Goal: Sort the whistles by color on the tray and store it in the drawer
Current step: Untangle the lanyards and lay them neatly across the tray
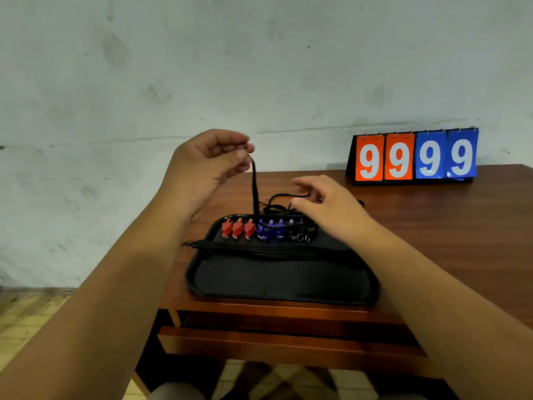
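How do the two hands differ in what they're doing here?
The left hand is raised high and pinches a black cord; the right hand sits lower and seems to grip nothing. The left hand's fingers are curled; the right hand's are spread, above loose cords behind the tray. Both are bare and reach over the tray's far end.

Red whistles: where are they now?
In the head view, the red whistles lie at the left end of the row along the far edge of the tray, beside the blue whistles.
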Demonstrator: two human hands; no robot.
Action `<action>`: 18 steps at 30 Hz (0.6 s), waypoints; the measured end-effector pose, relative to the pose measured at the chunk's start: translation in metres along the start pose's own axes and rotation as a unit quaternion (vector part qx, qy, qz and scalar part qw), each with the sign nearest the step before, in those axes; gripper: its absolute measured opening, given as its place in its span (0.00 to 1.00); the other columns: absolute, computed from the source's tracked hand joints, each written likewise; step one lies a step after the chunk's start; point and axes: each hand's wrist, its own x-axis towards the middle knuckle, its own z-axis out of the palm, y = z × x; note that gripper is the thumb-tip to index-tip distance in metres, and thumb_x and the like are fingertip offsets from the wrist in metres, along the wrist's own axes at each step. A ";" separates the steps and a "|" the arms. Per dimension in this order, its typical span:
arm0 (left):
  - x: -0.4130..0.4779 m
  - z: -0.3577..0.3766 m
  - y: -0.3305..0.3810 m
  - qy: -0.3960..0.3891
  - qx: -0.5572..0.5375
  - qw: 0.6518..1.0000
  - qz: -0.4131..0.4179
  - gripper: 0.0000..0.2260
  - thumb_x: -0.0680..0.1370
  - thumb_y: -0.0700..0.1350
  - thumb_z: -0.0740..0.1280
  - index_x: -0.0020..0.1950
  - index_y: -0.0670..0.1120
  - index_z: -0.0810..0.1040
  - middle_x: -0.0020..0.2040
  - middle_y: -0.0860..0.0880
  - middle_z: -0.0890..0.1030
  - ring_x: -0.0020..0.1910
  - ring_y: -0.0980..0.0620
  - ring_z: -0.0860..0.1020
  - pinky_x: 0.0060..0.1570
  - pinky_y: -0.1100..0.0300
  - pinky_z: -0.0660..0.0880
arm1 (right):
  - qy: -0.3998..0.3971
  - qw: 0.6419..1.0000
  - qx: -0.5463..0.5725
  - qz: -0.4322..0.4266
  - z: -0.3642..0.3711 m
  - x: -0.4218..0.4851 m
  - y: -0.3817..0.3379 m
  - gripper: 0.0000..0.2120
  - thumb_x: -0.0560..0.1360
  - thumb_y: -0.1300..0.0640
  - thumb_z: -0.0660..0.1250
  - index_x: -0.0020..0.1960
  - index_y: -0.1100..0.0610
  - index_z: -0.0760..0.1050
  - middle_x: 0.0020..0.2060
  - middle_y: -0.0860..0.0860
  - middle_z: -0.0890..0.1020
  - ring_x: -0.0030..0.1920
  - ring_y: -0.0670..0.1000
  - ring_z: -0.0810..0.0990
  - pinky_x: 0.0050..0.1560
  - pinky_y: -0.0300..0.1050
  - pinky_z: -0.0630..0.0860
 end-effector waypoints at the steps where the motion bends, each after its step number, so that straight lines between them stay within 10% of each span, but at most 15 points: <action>1: 0.001 0.006 0.005 -0.012 -0.006 1.000 0.005 0.11 0.81 0.31 0.72 0.59 0.42 0.85 0.54 0.43 0.89 0.52 0.47 0.87 0.57 0.55 0.83 | -0.018 0.999 0.032 -0.002 0.005 0.000 -0.014 0.25 0.82 0.45 0.72 0.78 0.41 0.73 0.63 0.38 0.79 0.59 0.36 0.78 0.59 0.36 0.74; 7: 0.003 0.025 0.016 -0.015 0.030 0.999 0.036 0.10 0.79 0.33 0.74 0.58 0.44 0.86 0.54 0.45 0.90 0.56 0.49 0.87 0.53 0.54 0.83 | -0.061 0.968 0.243 0.018 0.018 0.001 -0.073 0.15 0.84 0.45 0.69 0.70 0.42 0.80 0.56 0.37 0.88 0.61 0.37 0.83 0.68 0.47 0.76; 11: 0.001 0.019 0.012 0.017 0.045 0.998 0.033 0.09 0.79 0.35 0.76 0.56 0.46 0.87 0.54 0.46 0.90 0.58 0.48 0.87 0.49 0.57 0.82 | -0.062 0.924 0.373 0.058 0.016 -0.004 -0.081 0.19 0.90 0.45 0.56 0.66 0.50 0.83 0.49 0.53 0.91 0.58 0.53 0.88 0.72 0.64 0.76; 18: -0.001 0.003 0.003 0.064 0.053 0.996 0.017 0.08 0.79 0.38 0.77 0.56 0.47 0.87 0.52 0.48 0.90 0.53 0.53 0.86 0.49 0.56 0.83 | -0.054 0.988 0.147 -0.004 0.001 -0.016 -0.073 0.14 0.89 0.48 0.59 0.61 0.42 0.83 0.37 0.43 0.79 0.39 0.44 0.79 0.52 0.47 0.81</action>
